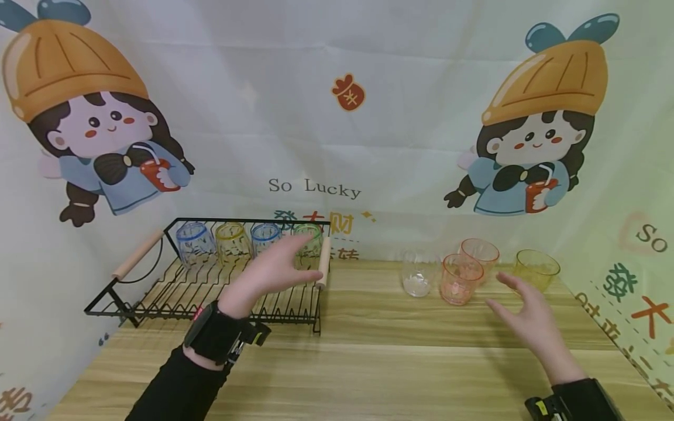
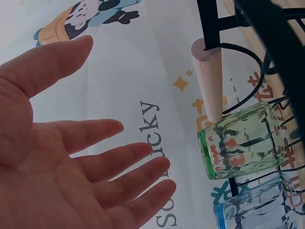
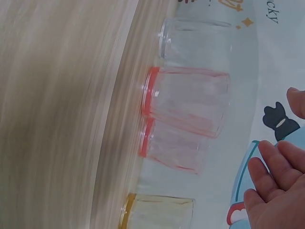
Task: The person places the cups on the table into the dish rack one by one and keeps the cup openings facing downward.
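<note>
My left hand hovers above the right part of a black wire dish rack. Its fingers are spread and relaxed, and it holds nothing. Beyond it stands a green glass in the rack, partly hidden by the hand in the head view. A blue-rimmed glass, a yellow glass and another blue-rimmed glass line the rack's back. My right hand, empty with thumb and fingers apart, is in front of a yellow glass and beside two orange-red glasses, the front one overlapping the rear one.
A clear glass stands left of the orange-red ones on the wooden table. The rack has wooden handles at both ends, the right handle close to my left hand. A printed cloth hangs behind.
</note>
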The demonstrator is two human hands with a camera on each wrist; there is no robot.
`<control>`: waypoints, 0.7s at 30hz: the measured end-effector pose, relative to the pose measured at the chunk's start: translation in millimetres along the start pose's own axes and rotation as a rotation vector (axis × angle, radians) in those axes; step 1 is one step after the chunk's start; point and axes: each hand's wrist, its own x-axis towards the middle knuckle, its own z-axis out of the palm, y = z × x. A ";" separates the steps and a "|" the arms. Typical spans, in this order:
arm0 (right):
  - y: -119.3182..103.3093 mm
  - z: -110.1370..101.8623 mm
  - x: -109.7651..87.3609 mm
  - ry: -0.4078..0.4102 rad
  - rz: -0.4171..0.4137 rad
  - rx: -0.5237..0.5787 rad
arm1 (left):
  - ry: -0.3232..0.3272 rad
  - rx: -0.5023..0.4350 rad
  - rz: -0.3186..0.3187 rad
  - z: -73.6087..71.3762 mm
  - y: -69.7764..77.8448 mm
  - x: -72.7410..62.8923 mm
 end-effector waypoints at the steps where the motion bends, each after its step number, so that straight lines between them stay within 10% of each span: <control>1: 1.0 -0.8 0.2 0.000 0.003 -0.001 | 0.001 -0.001 0.000 0.7 0.1 -1.1; 21: 35.3 -13.1 10.5 0.002 0.085 -0.119 | 0.002 0.018 -0.023 10.2 -6.0 -16.7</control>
